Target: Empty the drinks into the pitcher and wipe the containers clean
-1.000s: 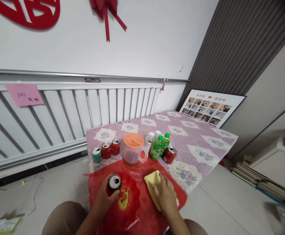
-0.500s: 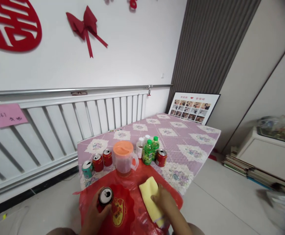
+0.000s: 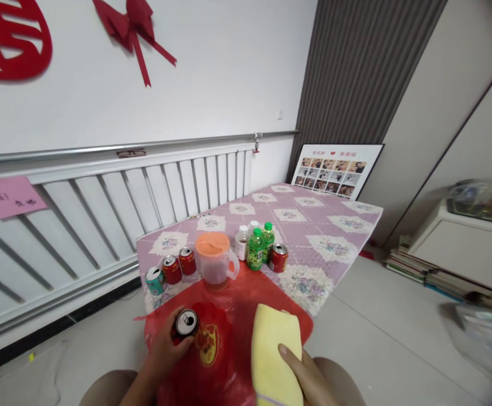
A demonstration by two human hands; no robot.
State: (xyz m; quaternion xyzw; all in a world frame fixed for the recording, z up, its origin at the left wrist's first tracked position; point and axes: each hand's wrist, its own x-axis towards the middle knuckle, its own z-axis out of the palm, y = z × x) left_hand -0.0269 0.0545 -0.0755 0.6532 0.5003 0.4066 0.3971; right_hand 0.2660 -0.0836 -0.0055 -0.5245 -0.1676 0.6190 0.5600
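My left hand [image 3: 167, 344] is wrapped round a dark open-topped can [image 3: 186, 322] at the left side of a red patterned tray [image 3: 218, 361]. A folded yellow cloth [image 3: 273, 349] is gripped in my right hand [image 3: 303, 366], the thumb on top of it and the other fingers mostly hidden behind. Beyond the tray a clear pitcher [image 3: 214, 268] with an orange lid stands upright.
Left of the pitcher are a teal can [image 3: 155, 282] and two red cans [image 3: 171, 270]. Green-capped bottles [image 3: 255, 251], white-capped bottles [image 3: 241, 242] and a red can [image 3: 279, 258] stand to its right. A white radiator [image 3: 102, 208] runs behind the flowered tablecloth [image 3: 288, 215].
My right hand has lifted the yellow cloth, which now looks larger and nearer. The left hand still holds the can, and the whole view has shifted slightly.
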